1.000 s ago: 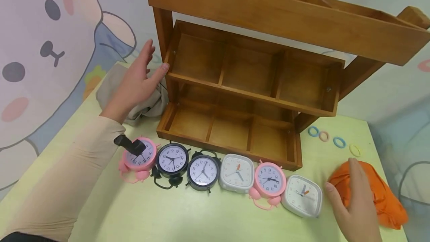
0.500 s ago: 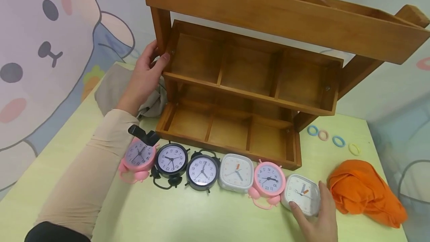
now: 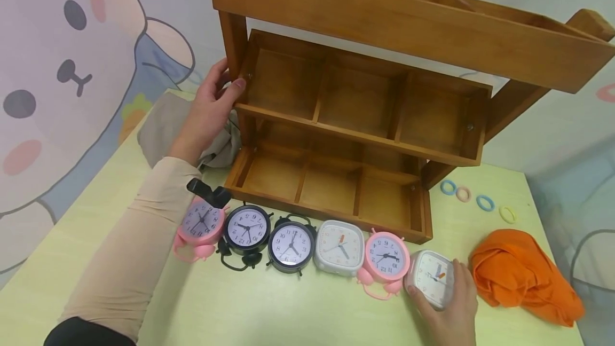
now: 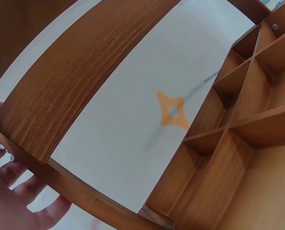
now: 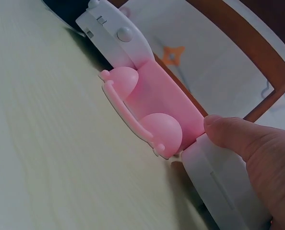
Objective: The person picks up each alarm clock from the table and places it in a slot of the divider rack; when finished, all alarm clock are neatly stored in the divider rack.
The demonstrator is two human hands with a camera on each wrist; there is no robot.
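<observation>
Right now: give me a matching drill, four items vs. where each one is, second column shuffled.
Items:
1. left hand
2. right hand
3. orange cloth
4. hair ties

Places:
A. table, right of the shelf base
B. gripping the shelf's left post
C. gripping the white clock at the row's right end
D. table, right of that white clock

Pairs: 1-B, 2-C, 3-D, 4-A

Only hour numerals 1–12 — on the round clock faces point(image 3: 247, 227)
</observation>
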